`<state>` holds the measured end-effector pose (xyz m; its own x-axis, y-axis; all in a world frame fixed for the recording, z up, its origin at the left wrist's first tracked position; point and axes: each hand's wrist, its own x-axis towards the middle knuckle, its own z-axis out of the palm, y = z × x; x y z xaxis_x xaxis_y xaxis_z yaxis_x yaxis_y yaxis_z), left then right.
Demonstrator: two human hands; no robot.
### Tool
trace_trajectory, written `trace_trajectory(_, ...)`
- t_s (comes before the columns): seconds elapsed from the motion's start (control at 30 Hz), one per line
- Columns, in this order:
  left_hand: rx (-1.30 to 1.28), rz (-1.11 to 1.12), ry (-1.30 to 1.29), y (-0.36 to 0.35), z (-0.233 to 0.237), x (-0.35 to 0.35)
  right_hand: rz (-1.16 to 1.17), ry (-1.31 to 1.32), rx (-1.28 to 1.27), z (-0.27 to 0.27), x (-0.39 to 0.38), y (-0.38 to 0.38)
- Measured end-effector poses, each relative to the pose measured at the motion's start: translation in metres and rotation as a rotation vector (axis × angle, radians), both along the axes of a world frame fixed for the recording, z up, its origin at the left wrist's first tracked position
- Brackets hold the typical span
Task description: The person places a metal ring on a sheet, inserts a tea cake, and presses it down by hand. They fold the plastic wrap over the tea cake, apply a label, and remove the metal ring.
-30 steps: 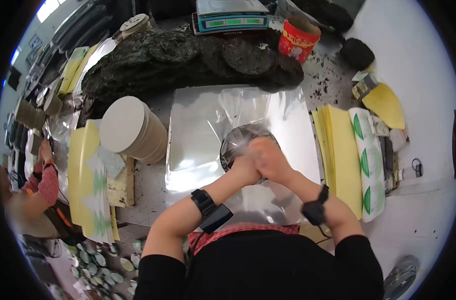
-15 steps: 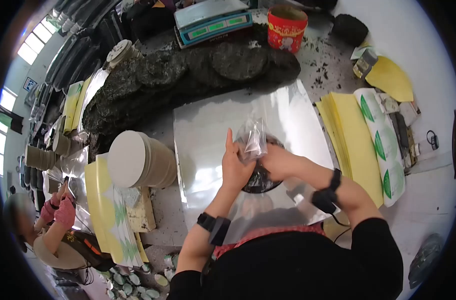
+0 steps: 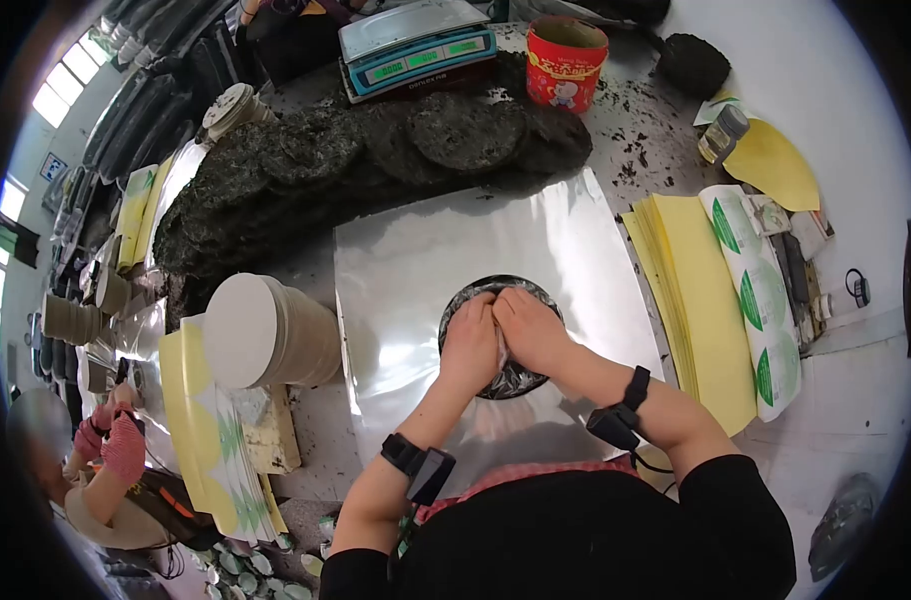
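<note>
A round, dark, seaweed-like cake (image 3: 520,384) lies wrapped in clear plastic, its outer ring showing around my hands. Both hands are on top of it, side by side, fingers curled inward. My left hand (image 3: 471,340) is closed on the gathered clear plastic bag (image 3: 501,348) near the cake's middle. Against it sits my right hand (image 3: 527,324), also closed on the plastic, knuckles up. The fingertips are hidden beneath the hands. Under the cake is a shiny metal sheet (image 3: 395,290).
Stacked dark round cakes (image 3: 315,170) line the back, before a digital scale (image 3: 415,50) and a red tub (image 3: 565,65). Pale round discs (image 3: 275,330) stand left. Yellow sheets (image 3: 690,310) and green-printed labels (image 3: 750,300) lie right. A co-worker in pink gloves (image 3: 123,450) works far left.
The plastic that stood up above my hands is now pressed down. My left hand's raised digit has folded in, and both hands have come together over the cake.
</note>
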<state>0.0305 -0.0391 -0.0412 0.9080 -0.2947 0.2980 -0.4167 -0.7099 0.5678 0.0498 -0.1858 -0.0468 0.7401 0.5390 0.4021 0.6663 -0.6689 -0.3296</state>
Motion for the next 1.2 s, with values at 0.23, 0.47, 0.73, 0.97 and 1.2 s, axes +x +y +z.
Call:
trace_trajectory(0.23, 0.149, -0.160, 0.078, -0.005, 0.011, -0.022, 0.002, 0.297, -0.116, 0.017, -0.041, -0.015)
trace_trajectory(0.47, 0.378, -0.165, -0.012, -0.013, 0.010, -0.033, -0.789, 0.364, 0.215, 0.031, -0.162, -0.233)
trace_trajectory(0.73, 0.404, -0.176, 0.026, -0.015, 0.015, -0.033, -1.243, -0.238, -0.057, -0.045, -0.244, -0.426)
trace_trajectory(0.97, 0.405, -0.167, 0.010, -0.015, 0.015, -0.034, -1.036, -0.188, -0.461, 0.014, -0.231, -0.410)
trace_trajectory(1.2, 0.377, -0.174, 0.030, -0.013, 0.017, -0.034, -1.481, 0.014, 0.268, -0.018, -0.231, -0.392)
